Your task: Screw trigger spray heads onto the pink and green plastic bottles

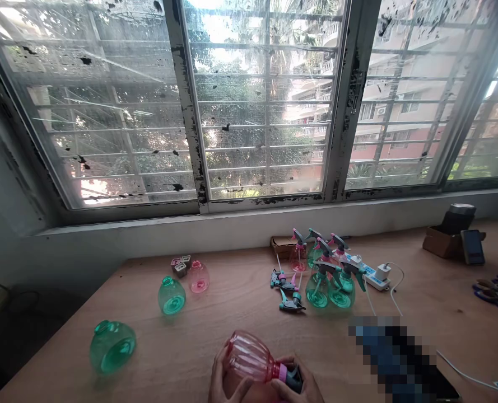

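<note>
A clear pink spray bottle (pixel 249 357) lies tilted on its side between my hands, low in the middle of the view. My left hand (pixel 223 378) is wrapped round its wide base end. At the neck, my right hand (pixel 297 386) grips the dark grey spray head (pixel 293 378) by its pink collar. Two green bottles without heads (pixel 172 295) (pixel 112 347) and a pink one (pixel 199 276) stand to the left. Loose spray heads (pixel 291 301) lie beyond my right hand, beside several bottles with heads fitted (pixel 329 285).
A white power strip (pixel 368 272) with a charger and cable sits behind the bottles. Small dark boxes (pixel 180 266) are at the back left. An open brown box (pixel 440 242) and a phone-like device (pixel 473 247) stand back right. A blurred-out dark object (pixel 395 358) lies at right.
</note>
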`<state>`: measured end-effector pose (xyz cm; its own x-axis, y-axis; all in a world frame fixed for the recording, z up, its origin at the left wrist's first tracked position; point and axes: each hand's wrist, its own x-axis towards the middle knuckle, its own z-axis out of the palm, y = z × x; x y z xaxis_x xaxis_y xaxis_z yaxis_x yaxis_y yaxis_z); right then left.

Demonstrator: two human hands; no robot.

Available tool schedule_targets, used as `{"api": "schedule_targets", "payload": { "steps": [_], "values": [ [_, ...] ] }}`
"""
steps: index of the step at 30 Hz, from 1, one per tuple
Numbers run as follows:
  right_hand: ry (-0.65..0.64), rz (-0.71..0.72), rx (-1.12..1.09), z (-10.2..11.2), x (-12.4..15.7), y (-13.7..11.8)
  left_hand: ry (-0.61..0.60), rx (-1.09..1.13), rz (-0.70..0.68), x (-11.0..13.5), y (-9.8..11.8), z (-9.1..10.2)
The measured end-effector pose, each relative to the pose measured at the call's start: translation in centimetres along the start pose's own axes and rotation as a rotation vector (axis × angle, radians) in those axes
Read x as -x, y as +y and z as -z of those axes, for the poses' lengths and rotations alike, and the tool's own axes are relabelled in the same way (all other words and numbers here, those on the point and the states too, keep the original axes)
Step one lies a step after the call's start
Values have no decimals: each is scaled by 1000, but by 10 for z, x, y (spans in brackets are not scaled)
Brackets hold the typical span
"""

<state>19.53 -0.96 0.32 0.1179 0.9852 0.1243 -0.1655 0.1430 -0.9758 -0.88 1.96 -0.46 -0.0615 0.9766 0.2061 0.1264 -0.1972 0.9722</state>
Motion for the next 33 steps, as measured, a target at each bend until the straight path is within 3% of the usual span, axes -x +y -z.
{"api": "schedule_targets", "payload": {
  "steps": [4, 8, 10, 14, 18, 22, 27, 33],
  "values": [
    [26, -37, -15, 1, 0, 1, -69, -74, -47, -4, 2, 5],
    [20, -72, -44, 2, 0, 2, 2, -35, -100, -2, 0, 1],
    [11, -33, -32, 1, 0, 1, 34, 10, -87, 0, -2, -2],
    [2, -4, -10, 0, 0, -1, -50, -1, -11, -2, -1, 3],
    [56, -31, -8, 0, 0, -2, -80, -58, -23, -4, 3, 6],
    [44, -74, -39, 0, 0, -1, 1, -11, -25, 2, 3, -3],
    [29, 8, -62, -2, 1, -3, 72, 40, 45, 5, 6, -7],
    [17, -64, -66, 2, 1, 1, -72, -31, 0, -1, 15, 3]
  ]
}}
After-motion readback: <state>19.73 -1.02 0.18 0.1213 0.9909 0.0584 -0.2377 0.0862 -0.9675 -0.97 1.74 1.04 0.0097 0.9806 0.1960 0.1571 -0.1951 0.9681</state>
